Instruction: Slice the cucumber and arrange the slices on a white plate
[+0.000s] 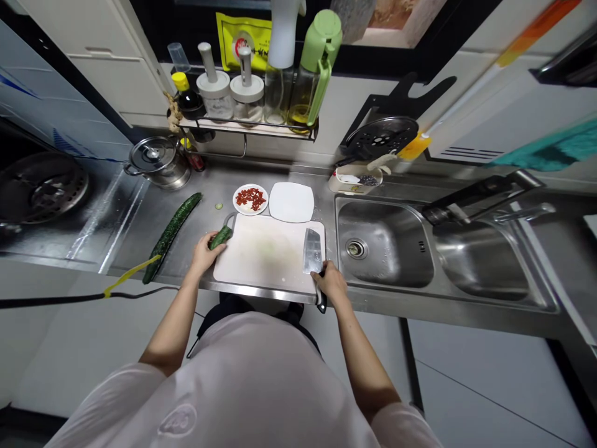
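My left hand (204,252) is closed on a short piece of cucumber (221,236) at the left edge of the white cutting board (268,255). At the board's right side my right hand (332,283) grips the black handle of a cleaver (312,251), whose blade lies flat on the board. A long whole cucumber (171,235) lies on the steel counter to the left. Behind the board stand a small plate of red pieces (250,199) and an empty white plate (291,201).
A double steel sink (387,246) with a tap lies to the right. A lidded pot (156,160) stands at the back left beside a stove. A wall shelf holds oil and seasoning bottles (261,93). A small cucumber slice (218,206) lies on the counter.
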`<state>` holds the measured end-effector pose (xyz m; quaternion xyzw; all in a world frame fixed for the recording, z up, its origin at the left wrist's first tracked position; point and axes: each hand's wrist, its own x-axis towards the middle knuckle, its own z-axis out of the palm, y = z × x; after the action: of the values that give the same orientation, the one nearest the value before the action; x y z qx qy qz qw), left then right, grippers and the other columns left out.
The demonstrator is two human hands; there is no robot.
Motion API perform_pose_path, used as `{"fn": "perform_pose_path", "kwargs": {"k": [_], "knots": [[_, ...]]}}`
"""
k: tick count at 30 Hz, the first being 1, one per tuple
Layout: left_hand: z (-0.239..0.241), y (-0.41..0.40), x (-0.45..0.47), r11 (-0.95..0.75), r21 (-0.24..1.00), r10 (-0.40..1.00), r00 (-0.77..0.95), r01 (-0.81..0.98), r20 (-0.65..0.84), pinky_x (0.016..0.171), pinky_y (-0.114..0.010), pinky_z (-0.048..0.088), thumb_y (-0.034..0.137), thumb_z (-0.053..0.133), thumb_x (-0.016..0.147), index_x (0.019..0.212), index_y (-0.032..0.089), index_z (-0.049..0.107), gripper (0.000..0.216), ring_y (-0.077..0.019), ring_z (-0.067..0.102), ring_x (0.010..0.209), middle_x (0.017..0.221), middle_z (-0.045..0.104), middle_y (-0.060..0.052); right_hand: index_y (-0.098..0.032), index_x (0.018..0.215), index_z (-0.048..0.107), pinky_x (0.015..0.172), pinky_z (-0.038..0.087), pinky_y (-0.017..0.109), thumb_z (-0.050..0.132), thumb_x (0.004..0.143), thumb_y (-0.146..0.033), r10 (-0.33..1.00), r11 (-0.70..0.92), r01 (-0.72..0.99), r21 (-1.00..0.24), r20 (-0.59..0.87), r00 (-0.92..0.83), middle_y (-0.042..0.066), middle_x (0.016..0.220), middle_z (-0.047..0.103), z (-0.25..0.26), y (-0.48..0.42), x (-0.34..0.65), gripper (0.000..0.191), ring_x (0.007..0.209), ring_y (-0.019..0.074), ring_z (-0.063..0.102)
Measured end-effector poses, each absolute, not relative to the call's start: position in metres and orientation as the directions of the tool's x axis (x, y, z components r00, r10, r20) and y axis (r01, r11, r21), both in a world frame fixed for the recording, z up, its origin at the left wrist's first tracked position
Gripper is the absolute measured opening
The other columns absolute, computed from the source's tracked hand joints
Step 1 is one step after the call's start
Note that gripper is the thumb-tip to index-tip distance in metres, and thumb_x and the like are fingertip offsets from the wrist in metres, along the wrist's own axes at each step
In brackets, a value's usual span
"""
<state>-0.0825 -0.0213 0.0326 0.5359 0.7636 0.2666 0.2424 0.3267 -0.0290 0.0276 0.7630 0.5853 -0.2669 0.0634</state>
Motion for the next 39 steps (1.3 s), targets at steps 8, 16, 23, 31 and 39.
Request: {"fn": "perform_pose_path", "kwargs": {"k": [8, 16, 23, 31, 39], "knots": [[0.036, -0.015, -0.043, 0.203, 0.854, 0.977, -0.034, 0.478, -0.213, 0.087, -0.029, 0.048, 0.04, 0.067, 0.073, 0.123, 0.021, 0.055, 0.055, -0.018, 0.063, 0.096, 0.105, 0.067, -0.005, -0.021, 0.108, 0.051, 0.071, 0.04, 0.027, 0.062, 0.081, -0.045, 0.854, -0.367, 0.893, -0.261, -0.474, 0.212, 0.008, 0.101, 0.065, 0.023, -0.03, 0.329, 0.037, 0.094, 0.0223, 0.061], [0.032, -0.015, -0.029, 0.072, 0.802, 0.981, 0.104, 0.593, -0.165, 0.09, -0.03, 0.046, 0.037, 0.062, 0.077, 0.116, 0.023, 0.056, 0.042, -0.0185, 0.061, 0.099, 0.105, 0.066, -0.003, -0.022, 0.091, 0.05, 0.063, 0.036, 0.024, 0.058, 0.075, -0.037, 0.907, -0.342, 0.828, -0.445, -0.387, 0.166, 0.0, 0.077, 0.061, 0.015, -0.031, 0.33, 0.023, 0.072, 0.0176, 0.057], [0.029, -0.017, -0.024, -0.052, 0.632, 0.981, 0.157, 0.773, -0.111, 0.095, -0.034, 0.041, 0.034, 0.06, 0.08, 0.116, 0.026, 0.06, 0.037, -0.0222, 0.058, 0.102, 0.109, 0.066, -0.004, -0.022, 0.101, 0.048, 0.062, 0.036, 0.024, 0.044, 0.08, -0.027, 0.939, -0.259, 0.808, -0.529, -0.335, 0.081, 0.0, 0.078, 0.062, 0.025, -0.033, 0.307, 0.022, 0.068, 0.0179, 0.056], [0.026, -0.018, -0.022, -0.098, 0.592, 0.981, 0.177, 0.8, -0.077, 0.1, -0.035, 0.038, 0.03, 0.054, 0.084, 0.121, 0.024, 0.058, 0.038, -0.0231, 0.054, 0.112, 0.117, 0.061, -0.007, -0.021, 0.111, 0.051, 0.07, 0.037, 0.027, 0.036, 0.096, -0.036, 0.92, -0.064, 0.919, -0.388, -0.379, -0.096, 0.008, 0.096, 0.069, 0.057, -0.026, 0.256, 0.026, 0.088, 0.0233, 0.062], [0.028, -0.01, -0.013, -0.186, 0.514, 0.974, 0.226, 0.837, -0.015, 0.098, -0.036, 0.04, 0.029, 0.047, 0.089, 0.122, 0.025, 0.058, 0.035, -0.0223, 0.054, 0.11, 0.116, 0.061, -0.006, -0.02, 0.114, 0.049, 0.071, 0.04, 0.028, 0.031, 0.099, -0.033, 0.888, 0.069, 0.945, -0.321, -0.411, -0.204, 0.009, 0.096, 0.068, 0.066, -0.026, 0.216, 0.027, 0.088, 0.0224, 0.062]]}}
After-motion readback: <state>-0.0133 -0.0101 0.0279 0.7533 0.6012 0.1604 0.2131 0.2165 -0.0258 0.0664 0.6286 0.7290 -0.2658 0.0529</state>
